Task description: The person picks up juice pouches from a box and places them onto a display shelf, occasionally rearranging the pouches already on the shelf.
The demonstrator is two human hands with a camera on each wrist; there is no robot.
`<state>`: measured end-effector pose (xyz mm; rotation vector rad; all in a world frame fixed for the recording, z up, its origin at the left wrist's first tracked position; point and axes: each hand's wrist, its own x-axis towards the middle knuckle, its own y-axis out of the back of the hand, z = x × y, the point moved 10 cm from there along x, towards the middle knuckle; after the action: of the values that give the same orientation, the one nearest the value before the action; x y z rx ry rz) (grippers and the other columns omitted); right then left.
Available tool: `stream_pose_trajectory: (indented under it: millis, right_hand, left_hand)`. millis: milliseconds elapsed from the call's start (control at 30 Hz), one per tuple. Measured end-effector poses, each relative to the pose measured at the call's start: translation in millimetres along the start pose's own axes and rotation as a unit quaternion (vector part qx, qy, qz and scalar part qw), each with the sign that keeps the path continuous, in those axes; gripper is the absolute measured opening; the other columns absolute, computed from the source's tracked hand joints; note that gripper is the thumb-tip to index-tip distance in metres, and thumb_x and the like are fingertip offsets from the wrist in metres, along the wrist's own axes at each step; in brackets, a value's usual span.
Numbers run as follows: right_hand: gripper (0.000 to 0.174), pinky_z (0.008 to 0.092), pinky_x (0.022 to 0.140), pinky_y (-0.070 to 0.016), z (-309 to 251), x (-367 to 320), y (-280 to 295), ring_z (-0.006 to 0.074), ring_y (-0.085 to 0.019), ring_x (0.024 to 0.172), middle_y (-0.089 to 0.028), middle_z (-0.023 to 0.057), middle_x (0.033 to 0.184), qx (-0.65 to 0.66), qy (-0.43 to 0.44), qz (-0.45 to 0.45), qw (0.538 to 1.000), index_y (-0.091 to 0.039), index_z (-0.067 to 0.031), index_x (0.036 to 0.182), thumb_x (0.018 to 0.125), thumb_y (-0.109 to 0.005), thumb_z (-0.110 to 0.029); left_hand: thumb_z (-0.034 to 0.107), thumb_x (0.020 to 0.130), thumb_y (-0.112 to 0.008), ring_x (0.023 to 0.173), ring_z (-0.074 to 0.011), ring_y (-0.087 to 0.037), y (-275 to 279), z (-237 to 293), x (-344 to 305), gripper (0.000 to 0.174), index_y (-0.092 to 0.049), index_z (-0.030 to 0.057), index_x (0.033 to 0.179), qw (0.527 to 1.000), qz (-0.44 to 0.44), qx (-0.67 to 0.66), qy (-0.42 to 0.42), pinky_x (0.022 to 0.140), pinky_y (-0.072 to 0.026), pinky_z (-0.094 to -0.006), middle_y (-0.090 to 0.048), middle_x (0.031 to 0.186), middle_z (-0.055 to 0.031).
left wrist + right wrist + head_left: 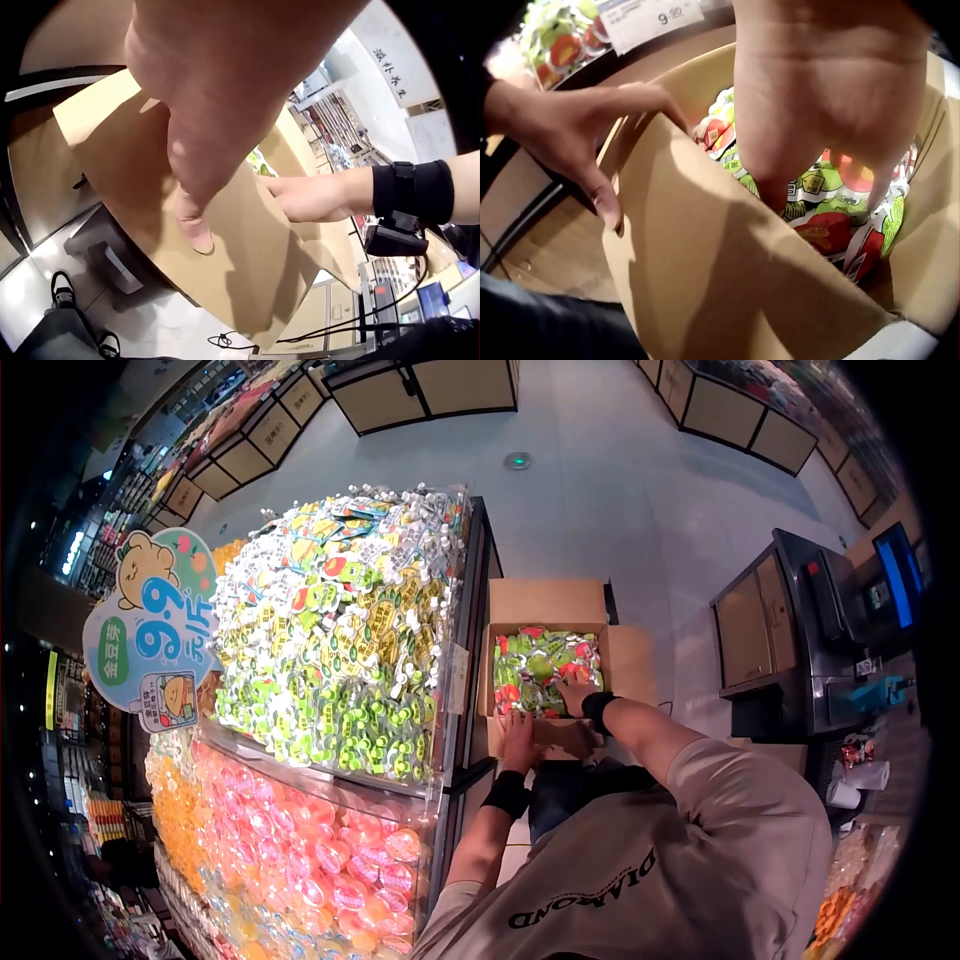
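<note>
L hand (516, 742) pinches the near side of the cardboard box (547, 601), thumb outside & fingers hooked over the edge. R hand (577, 691) is down inside, fingers spread & touching the red/green pkts (535, 665), which lie loose in the open box. Box sits just right of the candy display (330, 620), w/ far flap folded out.

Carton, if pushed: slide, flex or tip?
The carton probably resists sliding, given the many packets inside. Its near flap likely flexes: the edge looks thin. Tipping seems unlikely, since the packets spread across its width.
</note>
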<state>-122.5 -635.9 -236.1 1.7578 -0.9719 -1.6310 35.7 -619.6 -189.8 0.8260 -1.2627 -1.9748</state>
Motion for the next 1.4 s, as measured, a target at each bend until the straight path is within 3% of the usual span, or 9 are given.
stream_pose_trajectory:
  millis: [167,467,767,867,1067,1133,1200,1333,1400]
  right_hand:
    - [0.073,0.0523,0.093,-0.0487,38,7,5,0.0467,-0.042,0.128,-0.040,0.0199,0.138,0.102,-0.057,0.164,0.980,-0.045,-0.0133,0.128,0.061,-0.074,-0.004]
    - [0.086,0.0515,0.109,-0.0349,68,26,-18,0.0536,-0.031,0.131,-0.035,0.0256,0.147,0.155,-0.074,0.095,0.981,-0.036,-0.0103,0.141,0.068,-0.080,-0.017]
    - [0.057,0.0519,0.084,-0.0420,42,-2,58,0.0426,-0.049,0.111,-0.053,0.0195,0.118,0.084,0.002,0.304,0.949,-0.050,-0.0069,0.115,0.067,-0.080,-0.009]
    - [0.046,0.0471,0.076,-0.0441,45,31,19,0.0402,-0.056,0.092,-0.058,0.0180,0.097,0.313,0.072,0.141,0.937,-0.050,-0.0062,0.104,0.068,-0.078,-0.005]
    - [0.031,0.0357,0.068,-0.0474,51,-11,87,0.0194,-0.059,0.080,-0.059,0.0114,0.088,0.431,-0.017,0.239,0.870,-0.051,-0.0048,0.094,0.076,-0.076,-0.006]
    - [0.036,0.0351,0.065,-0.0461,36,-16,68,0.0192,-0.057,0.076,-0.059,0.0053,0.088,0.676,-0.086,0.111,0.723,-0.052,-0.0074,0.096,0.077,-0.081,-0.015]
    - [0.036,0.0304,0.065,-0.0504,-10,-33,73,0.0133,-0.060,0.086,-0.058,0.0059,0.097,0.727,-0.023,0.010,0.686,-0.052,-0.0066,0.106,0.083,-0.079,-0.015]
    - [0.025,0.0276,0.067,-0.0505,-45,-47,58,0.0123,-0.063,0.079,-0.062,0.0069,0.098,0.724,0.032,-0.084,0.684,-0.054,-0.0062,0.106,0.094,-0.068,-0.024]
    - [0.039,0.0341,0.067,-0.0542,5,7,11,0.0196,-0.065,0.086,-0.061,0.0107,0.112,0.571,0.039,-0.030,0.820,-0.054,-0.0044,0.117,0.093,-0.067,-0.032]
  left_hand:
    - [0.038,0.064,-0.084,0.130,-0.0329,-0.042,-20,-1,16,0.074,-0.055,0.0084,0.126,0.999,0.026,0.030,0.008,0.110,-0.0280,-0.0544,-0.056,0.127,-0.0112]
    - [0.026,0.069,-0.081,0.109,-0.0257,-0.054,-1,11,22,0.050,-0.059,0.0116,0.110,0.989,0.063,0.022,-0.134,0.096,-0.0364,-0.0463,-0.058,0.108,-0.0063]
    - [0.033,0.056,-0.088,0.099,-0.0274,-0.058,16,12,28,0.061,-0.062,0.0115,0.107,0.989,-0.001,-0.104,-0.107,0.096,-0.0350,-0.0444,-0.063,0.099,-0.0079]
    - [0.036,0.065,-0.085,0.104,-0.0303,-0.061,1,3,37,0.054,-0.065,0.0095,0.108,0.975,-0.089,-0.198,-0.040,0.099,-0.0390,-0.0444,-0.068,0.102,-0.0093]
    - [0.047,0.085,-0.074,0.101,-0.0136,-0.061,4,-37,56,0.058,-0.063,0.0005,0.118,0.795,-0.108,-0.573,0.164,0.089,-0.0486,-0.0333,-0.068,0.109,-0.0093]
    - [0.044,0.092,-0.067,0.101,-0.0174,-0.062,-7,-22,60,0.056,-0.059,-0.0006,0.125,0.684,-0.136,-0.689,0.199,0.090,-0.0496,-0.0345,-0.066,0.112,-0.0096]
    - [0.039,0.101,-0.053,0.117,-0.0204,-0.057,14,21,68,0.049,-0.054,0.0001,0.130,0.398,-0.150,-0.887,0.177,0.102,-0.0430,-0.0354,-0.060,0.128,-0.0114]
    - [0.030,0.105,-0.045,0.110,-0.0243,-0.060,27,-7,72,0.033,-0.055,-0.0013,0.111,0.429,0.012,-0.880,0.204,0.098,-0.0475,-0.0394,-0.063,0.113,-0.0158]
    - [0.026,0.105,-0.044,0.082,-0.0208,-0.055,27,-25,65,0.026,-0.052,0.0008,0.105,0.395,0.051,-0.897,0.190,0.087,-0.0509,-0.0365,-0.051,0.083,-0.0065]
